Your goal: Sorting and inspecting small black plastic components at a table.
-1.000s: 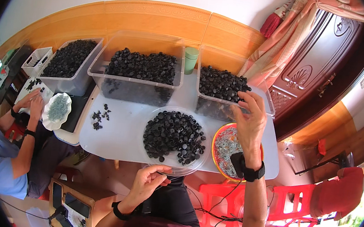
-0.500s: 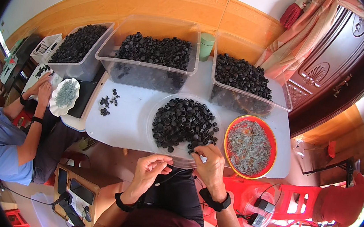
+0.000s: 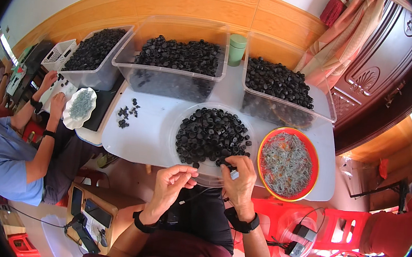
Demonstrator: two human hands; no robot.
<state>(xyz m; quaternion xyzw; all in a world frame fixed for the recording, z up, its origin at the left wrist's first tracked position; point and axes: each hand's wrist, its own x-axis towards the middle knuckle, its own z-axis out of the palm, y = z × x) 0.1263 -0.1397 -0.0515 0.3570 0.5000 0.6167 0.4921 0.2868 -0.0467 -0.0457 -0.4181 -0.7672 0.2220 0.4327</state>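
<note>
A round clear tray [image 3: 206, 181] in front of me bears a heap of small black plastic caps [image 3: 210, 136]. At the tray's near edge my right hand [image 3: 240, 182] has its fingertips closed on a black cap [image 3: 224, 162], and other caps lie against them. My left hand [image 3: 172, 182] is just left of it, over the tray's front rim. Its thumb and forefinger are pinched together; whatever they hold is too small to make out. Right of the tray, a red bowl with a yellow rim [image 3: 317, 166] is full of thin grey metal pins or screws [image 3: 287, 164].
Along the back stand clear bins [image 3: 168, 85] of black parts and a green canister [image 3: 237, 50]. Loose black parts [image 3: 127, 112] lie on the white table [image 3: 139, 144]. At left a co-worker in a blue shirt [image 3: 12, 158] sits by a white dish [image 3: 71, 120]. Red stools [image 3: 272, 216] stand right.
My right fingers have closed in on caps at the heap's near edge. My left hand stays pinched beside them. The co-worker's hands have moved apart. The whole view has shifted slightly.
</note>
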